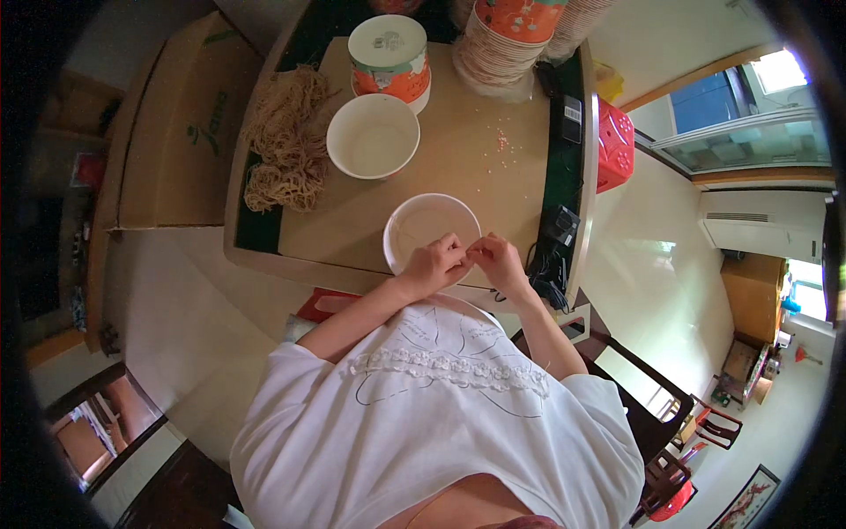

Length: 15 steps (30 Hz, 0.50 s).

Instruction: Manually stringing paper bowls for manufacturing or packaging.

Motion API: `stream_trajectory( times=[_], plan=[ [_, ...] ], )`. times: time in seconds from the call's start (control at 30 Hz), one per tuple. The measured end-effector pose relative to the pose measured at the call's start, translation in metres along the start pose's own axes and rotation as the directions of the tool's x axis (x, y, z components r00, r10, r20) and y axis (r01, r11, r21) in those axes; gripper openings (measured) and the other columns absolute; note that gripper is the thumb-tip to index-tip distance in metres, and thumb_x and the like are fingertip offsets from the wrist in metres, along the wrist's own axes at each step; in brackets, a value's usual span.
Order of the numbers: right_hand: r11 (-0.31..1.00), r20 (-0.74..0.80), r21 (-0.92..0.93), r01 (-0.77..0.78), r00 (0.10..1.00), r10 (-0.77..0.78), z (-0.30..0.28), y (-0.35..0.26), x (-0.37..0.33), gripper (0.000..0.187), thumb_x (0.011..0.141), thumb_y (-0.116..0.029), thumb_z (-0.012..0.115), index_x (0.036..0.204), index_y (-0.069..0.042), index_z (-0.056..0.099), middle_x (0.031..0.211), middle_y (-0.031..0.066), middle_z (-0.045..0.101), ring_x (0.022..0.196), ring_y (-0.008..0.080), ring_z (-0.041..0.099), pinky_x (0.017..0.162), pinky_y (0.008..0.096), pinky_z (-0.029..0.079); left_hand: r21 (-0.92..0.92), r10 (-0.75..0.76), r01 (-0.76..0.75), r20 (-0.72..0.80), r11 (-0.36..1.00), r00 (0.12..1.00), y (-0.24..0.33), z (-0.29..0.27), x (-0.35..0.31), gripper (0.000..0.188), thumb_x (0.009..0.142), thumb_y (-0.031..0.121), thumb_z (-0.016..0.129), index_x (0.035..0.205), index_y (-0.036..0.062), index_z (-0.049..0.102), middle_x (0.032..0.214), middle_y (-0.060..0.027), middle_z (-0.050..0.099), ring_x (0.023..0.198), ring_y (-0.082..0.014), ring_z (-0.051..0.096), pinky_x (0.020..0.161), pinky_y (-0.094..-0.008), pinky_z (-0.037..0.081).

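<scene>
My left hand [434, 264] and my right hand [499, 262] meet fingertip to fingertip over the near right rim of a white paper tub [407, 213]. Both are closed in a pinch; what lies between the fingers is too small to make out. The tub stands mouth up near the table's front edge, its inside partly covered by my left hand. Beyond it, to the left, another white paper tub [368, 141] shows its open mouth. Behind that, an orange and white tub [388, 57] stands upside down. A loose bundle of beige cord [286, 141] lies on the far left.
Stacked paper tubs [498, 53] rise at the table's back. Small pinkish bits [502, 144] are scattered on the brown board [476, 167]. Black devices with cables [560, 229] line the right edge, beside a red plastic stool [615, 145]. A large cardboard box [189, 123] stands left.
</scene>
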State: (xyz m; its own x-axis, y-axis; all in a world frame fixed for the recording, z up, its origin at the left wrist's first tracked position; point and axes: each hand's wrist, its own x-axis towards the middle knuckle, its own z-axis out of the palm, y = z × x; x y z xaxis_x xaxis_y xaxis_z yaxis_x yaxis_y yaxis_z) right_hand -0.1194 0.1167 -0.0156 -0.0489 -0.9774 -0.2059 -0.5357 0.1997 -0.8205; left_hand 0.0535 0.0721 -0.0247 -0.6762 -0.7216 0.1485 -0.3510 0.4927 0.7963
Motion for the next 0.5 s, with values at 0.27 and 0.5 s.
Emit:
stream_trajectory(
  times=[0.27, 0.5],
  plan=[
    [0.998, -0.031, -0.044, 0.035, 0.999, -0.036, -0.002, -0.011, -0.007, 0.007, 0.076, -0.007, 0.066, 0.082, -0.003, 0.066, 0.071, 0.0105, 0.055, 0.061, 0.0212, 0.054, 0.058, 0.0314, 0.044, -0.057, -0.019, 0.016, -0.051, 0.998, 0.999, 0.005, -0.001, 0.0, 0.012, 0.078, 0.017, 0.067, 0.076, 0.0067, 0.062, 0.081, -0.0066, 0.056, 0.068, -0.0235, 0.06, 0.058, -0.0333, 0.049],
    [1.0, -0.118, -0.009, -0.015, 0.993, 0.014, 0.007, -0.022, -0.019, 0.005, 0.078, -0.008, 0.065, 0.081, -0.005, 0.066, 0.074, 0.0115, 0.057, 0.062, 0.025, 0.056, 0.057, 0.033, 0.045, -0.619, -0.378, 0.533, 0.376, 0.577, 0.846, -0.039, 0.021, -0.01, 0.011, 0.079, 0.015, 0.069, 0.079, 0.0049, 0.065, 0.076, -0.0066, 0.054, 0.066, -0.011, 0.056, 0.059, -0.0268, 0.045]
  ],
)
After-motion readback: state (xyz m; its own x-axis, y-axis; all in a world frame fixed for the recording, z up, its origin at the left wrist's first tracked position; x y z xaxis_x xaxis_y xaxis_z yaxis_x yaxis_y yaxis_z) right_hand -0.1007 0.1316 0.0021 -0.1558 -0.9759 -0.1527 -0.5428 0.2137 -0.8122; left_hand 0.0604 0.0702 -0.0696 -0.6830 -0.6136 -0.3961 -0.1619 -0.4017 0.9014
